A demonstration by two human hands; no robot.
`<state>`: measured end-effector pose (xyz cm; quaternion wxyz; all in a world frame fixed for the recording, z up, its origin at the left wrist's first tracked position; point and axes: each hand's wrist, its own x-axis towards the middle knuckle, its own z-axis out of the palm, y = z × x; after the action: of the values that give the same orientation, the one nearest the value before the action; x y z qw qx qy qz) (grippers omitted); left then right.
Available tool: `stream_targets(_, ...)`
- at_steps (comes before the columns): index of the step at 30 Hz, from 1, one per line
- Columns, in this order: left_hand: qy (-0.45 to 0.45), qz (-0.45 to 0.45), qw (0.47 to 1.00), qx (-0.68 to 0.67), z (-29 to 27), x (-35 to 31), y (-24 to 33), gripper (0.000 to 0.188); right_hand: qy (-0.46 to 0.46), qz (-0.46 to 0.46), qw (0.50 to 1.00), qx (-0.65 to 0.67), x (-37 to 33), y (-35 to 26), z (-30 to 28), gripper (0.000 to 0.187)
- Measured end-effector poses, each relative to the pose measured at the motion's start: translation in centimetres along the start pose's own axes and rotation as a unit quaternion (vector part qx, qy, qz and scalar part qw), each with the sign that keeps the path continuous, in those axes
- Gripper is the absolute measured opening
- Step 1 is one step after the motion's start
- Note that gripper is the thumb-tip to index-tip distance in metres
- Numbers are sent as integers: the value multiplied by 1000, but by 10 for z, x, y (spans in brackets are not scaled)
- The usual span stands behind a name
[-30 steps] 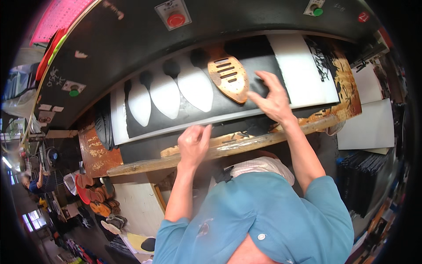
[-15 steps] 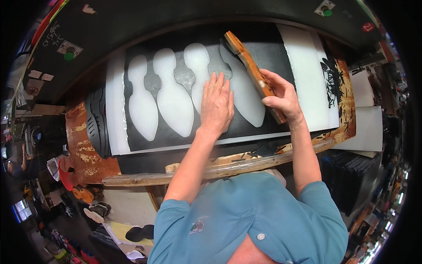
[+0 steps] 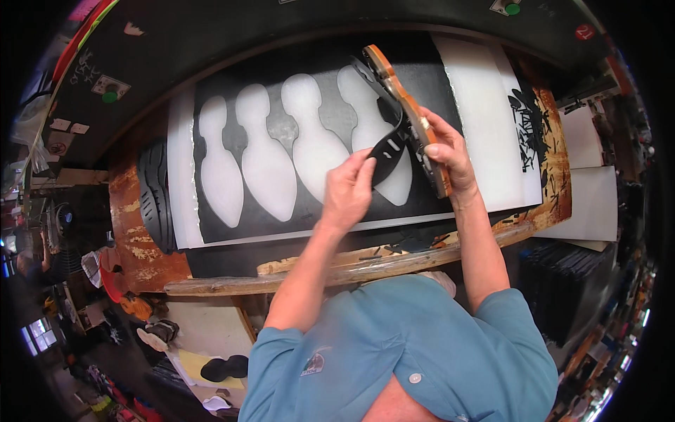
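My right hand grips a sole-shaped cutting die by its orange-brown edge, tilted up on its side above the black sheet. Between the thumb and fingers of my left hand is the end of a black sole piece with slots in it. The piece is bent and its far part still lies against the die. Several sole-shaped openings in the sheet show the white cutting board beneath. The die and the piece partly cover the rightmost opening.
Curved black sole pieces are stacked at the board's left end. Thin black scraps lie at its right. A dark machine beam with a green button spans the far side. A worn wooden rail runs along the near edge.
My left hand has lifted off the sheet and closed on the black sole piece, drawing its end out of the die. The die has turned further on its side.
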<state>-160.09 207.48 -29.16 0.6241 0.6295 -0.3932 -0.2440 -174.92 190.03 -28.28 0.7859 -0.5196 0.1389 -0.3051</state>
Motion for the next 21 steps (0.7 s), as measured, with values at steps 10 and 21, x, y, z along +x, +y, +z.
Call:
stream_targets(10, 31, 56, 982, 178, -49, -1, 4, 20, -48, -8, 993, -106, -18, 2, 18, 89)
stream_targets(21, 164, -52, 969, 179, -176, -20, 19, 20, -76, 7, 994, -76, -65, -27, 20, 100)
